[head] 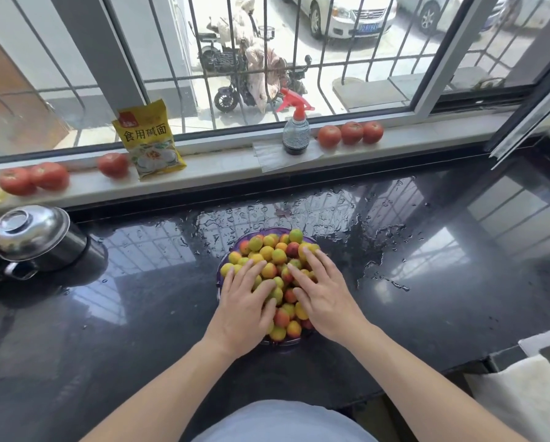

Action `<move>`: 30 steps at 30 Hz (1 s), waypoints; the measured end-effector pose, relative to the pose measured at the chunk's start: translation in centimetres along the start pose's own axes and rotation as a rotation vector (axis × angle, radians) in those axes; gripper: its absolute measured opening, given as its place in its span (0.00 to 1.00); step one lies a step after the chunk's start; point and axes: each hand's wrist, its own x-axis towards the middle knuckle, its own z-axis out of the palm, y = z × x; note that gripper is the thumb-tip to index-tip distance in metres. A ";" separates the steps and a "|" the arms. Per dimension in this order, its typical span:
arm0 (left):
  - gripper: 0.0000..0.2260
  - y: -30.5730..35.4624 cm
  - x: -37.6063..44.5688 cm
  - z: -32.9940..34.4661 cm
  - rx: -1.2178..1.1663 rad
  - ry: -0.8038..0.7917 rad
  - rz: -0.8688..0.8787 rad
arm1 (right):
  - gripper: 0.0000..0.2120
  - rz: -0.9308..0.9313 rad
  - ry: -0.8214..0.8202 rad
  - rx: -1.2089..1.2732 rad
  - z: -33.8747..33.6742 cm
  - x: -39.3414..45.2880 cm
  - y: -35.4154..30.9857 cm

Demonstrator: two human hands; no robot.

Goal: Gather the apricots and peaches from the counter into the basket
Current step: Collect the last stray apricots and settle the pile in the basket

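Note:
A purple basket (269, 232) stands on the wet black counter (139, 314), heaped with several yellow, green and red apricots and peaches (273, 253). My left hand (245, 304) lies flat on the left side of the heap, fingers spread. On the right side rests my right hand (323, 295), also flat with fingers apart. Neither hand grips a fruit. The near part of the basket is hidden under my hands. No loose fruit shows on the counter.
A steel pot with lid (34, 237) stands at the left. On the window sill are tomatoes (350, 133), more tomatoes (34, 178), a yellow packet (149, 138) and a spray bottle (296, 129). Water puddles (379, 250) lie right of the basket. White cloth (522, 390) sits bottom right.

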 end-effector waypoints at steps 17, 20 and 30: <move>0.23 0.5 0.6 -0.4 -0.037 0.067 -0.196 | 0.17 -0.140 0.268 0.160 -1.9 0.5 -3.0; 0.27 0.2 1.4 -0.4 -0.083 -0.060 -0.359 | 0.22 -0.081 0.118 0.108 -2.0 0.7 -3.3; 0.27 -0.9 2.4 0.1 0.099 -0.185 -0.242 | 0.21 -0.014 0.128 0.083 -2.5 3.0 -1.9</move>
